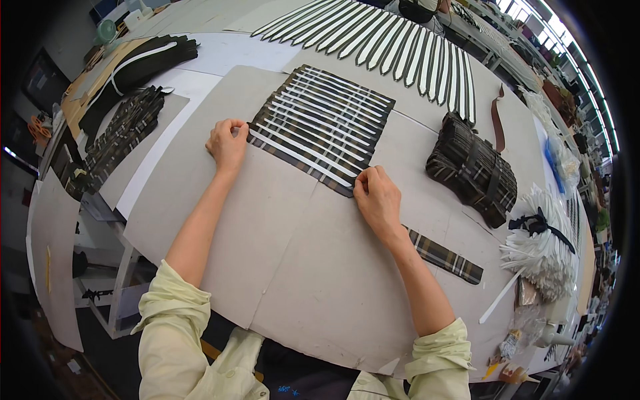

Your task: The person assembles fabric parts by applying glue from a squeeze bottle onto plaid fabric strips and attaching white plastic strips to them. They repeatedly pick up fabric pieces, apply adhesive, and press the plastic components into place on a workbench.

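Overlapping plaid fabric strips [382,133] in brown, black and white lie in a row on the grey board, each with a narrow white strip along it. My left hand [229,145] pinches the left end of the nearest white strip [298,157]. At that strip's right end, my right hand [379,200] is also closed, thumb and fingertips together. The strip lies on the front plaid piece, stretched between both hands. One loose plaid strip [448,257] rests on the board beside my right forearm.
A tied bundle of plaid strips [470,167] sits at the right, with a tied bunch of white strips [543,257] nearer. Dark pointed strips with white inserts [393,57] fan across the far side. At the left lie black strips [143,63] and more plaid strips [127,133].
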A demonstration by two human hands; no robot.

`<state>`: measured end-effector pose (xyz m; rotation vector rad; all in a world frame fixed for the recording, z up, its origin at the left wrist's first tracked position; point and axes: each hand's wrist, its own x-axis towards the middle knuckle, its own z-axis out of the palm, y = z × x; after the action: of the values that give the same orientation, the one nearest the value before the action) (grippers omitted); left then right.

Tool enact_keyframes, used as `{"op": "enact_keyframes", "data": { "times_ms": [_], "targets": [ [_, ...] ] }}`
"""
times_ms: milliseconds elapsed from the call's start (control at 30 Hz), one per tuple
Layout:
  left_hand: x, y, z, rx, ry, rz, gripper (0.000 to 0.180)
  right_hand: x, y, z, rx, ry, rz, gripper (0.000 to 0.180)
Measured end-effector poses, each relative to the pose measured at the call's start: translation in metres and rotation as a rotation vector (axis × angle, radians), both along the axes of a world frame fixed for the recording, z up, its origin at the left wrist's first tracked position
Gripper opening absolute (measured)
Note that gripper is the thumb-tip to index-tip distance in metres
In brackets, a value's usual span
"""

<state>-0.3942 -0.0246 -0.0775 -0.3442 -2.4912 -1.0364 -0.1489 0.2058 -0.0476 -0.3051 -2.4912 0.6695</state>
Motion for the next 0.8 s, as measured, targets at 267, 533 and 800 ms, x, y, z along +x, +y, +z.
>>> {"op": "enact_keyframes", "data": {
  "times_ms": [267,533,800],
  "targets": [
    [-0.0041,-0.0037,-0.0037,0.028,-0.011,-0.018,0.012,0.0001,-0.0029,0.0016,0.035,-0.001,0.01,0.008],
    [-0.0053,-0.0037,-0.0052,0.06,0.005,-0.022,0.011,-0.0015,0.001,-0.0016,0.059,0.025,0.035,0.009],
    [-0.0061,-0.0008,-0.0039,0.037,-0.06,0.018,0.011,-0.0021,-0.0014,0.0006,0.01,0.018,0.037,0.008]
  ]
}}
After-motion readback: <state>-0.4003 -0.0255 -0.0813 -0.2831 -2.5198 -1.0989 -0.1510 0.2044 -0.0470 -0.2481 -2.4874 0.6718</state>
